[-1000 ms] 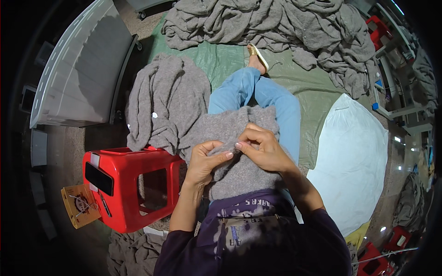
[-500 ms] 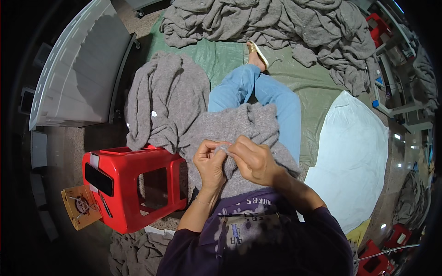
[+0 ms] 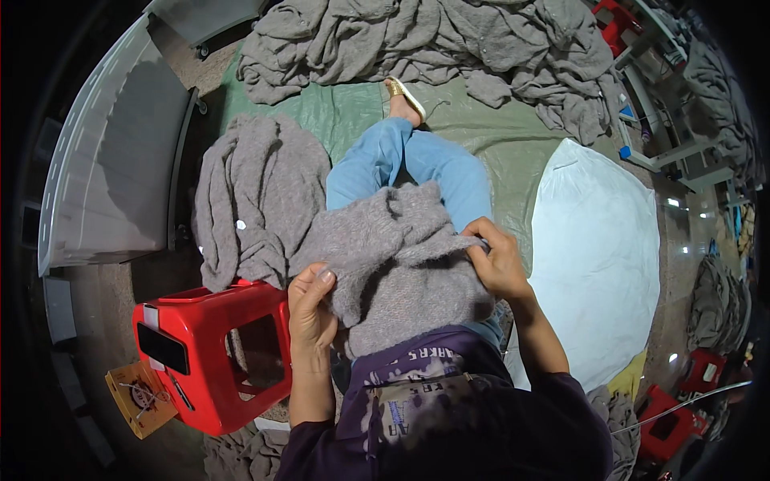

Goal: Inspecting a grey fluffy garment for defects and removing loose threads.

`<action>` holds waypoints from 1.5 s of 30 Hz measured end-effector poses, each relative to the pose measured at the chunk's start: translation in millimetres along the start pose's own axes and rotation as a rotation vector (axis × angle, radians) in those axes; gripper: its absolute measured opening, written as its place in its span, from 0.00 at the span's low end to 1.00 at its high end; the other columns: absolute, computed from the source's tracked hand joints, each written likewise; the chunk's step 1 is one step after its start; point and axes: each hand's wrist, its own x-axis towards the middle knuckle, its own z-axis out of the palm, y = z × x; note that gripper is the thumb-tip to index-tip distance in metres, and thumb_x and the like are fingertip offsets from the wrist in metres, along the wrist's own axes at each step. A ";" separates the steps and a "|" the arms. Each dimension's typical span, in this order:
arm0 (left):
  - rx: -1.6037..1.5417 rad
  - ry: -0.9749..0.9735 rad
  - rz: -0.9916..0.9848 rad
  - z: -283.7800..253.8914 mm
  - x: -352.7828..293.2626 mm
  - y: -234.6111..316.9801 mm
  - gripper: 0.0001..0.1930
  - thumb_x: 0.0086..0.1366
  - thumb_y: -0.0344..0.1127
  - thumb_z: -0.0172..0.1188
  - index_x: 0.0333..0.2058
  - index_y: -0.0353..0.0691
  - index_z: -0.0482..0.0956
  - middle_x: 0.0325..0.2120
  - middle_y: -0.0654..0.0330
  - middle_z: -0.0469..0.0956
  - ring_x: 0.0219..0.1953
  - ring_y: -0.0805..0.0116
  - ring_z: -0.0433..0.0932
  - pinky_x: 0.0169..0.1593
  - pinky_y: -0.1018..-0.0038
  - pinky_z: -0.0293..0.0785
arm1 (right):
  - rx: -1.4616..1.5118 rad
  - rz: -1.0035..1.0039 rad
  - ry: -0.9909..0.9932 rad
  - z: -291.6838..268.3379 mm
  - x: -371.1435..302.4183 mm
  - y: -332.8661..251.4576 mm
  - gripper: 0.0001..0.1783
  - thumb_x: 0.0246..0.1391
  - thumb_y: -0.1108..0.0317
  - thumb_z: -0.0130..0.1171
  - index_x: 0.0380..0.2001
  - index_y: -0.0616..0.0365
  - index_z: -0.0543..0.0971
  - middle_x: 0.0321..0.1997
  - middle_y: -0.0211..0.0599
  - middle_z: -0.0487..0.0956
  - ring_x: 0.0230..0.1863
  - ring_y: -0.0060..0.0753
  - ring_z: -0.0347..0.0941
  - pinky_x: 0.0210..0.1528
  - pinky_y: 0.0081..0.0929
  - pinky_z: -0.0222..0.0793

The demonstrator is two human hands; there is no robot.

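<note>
A fuzzy grey knit garment [image 3: 417, 297] lies across my lap, over light blue jeans. My left hand [image 3: 311, 309] pinches its near left part between thumb and fingers. On the other side, my right hand [image 3: 501, 260] grips a stretch of its edge, with fingers closed over the fabric. Between the two hands the cloth is drawn out sideways in a slightly raised fold. Beyond my left hand, more grey knitwear [image 3: 265, 184] is heaped and touches the garment on my lap.
A red plastic stool [image 3: 212, 321] at my left bears a black phone [image 3: 163, 349] and a pen; a yellow box [image 3: 140, 401] sits beside it. Grey bins [image 3: 112, 152] stand far left. Piled knitwear [image 3: 417, 40] covers the far side. A white sheet [image 3: 593, 256] lies at right on green tarp [image 3: 513, 136].
My hands, pinched together over the garment before, have moved apart, left and right, each still holding cloth. The fabric between them is now spread. The whole view has shifted slightly.
</note>
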 end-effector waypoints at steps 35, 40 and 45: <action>0.265 -0.063 0.102 38.4 -9.4 -6.2 0.03 0.59 0.26 0.63 0.31 0.33 0.80 0.23 0.69 0.76 0.25 0.86 0.69 0.29 0.88 0.64 | -0.113 -0.680 0.062 41.4 9.3 -89.1 0.17 0.34 0.83 0.58 0.34 0.64 0.79 0.33 0.41 0.75 0.27 0.37 0.75 0.27 0.29 0.70; 0.205 -0.057 0.169 34.4 -7.8 -13.8 0.05 0.56 0.22 0.64 0.32 0.32 0.79 0.27 0.65 0.78 0.28 0.83 0.72 0.32 0.86 0.68 | -0.090 -0.663 0.029 43.7 10.6 -86.9 0.17 0.33 0.83 0.58 0.34 0.64 0.78 0.33 0.41 0.75 0.28 0.38 0.75 0.27 0.28 0.70; 0.526 -0.107 0.342 31.5 -8.2 -13.2 0.06 0.54 0.20 0.64 0.32 0.32 0.79 0.30 0.62 0.78 0.33 0.79 0.74 0.37 0.82 0.70 | 0.204 -0.406 -0.173 36.0 22.3 -78.8 0.19 0.32 0.84 0.54 0.35 0.66 0.77 0.33 0.43 0.76 0.31 0.42 0.75 0.33 0.29 0.71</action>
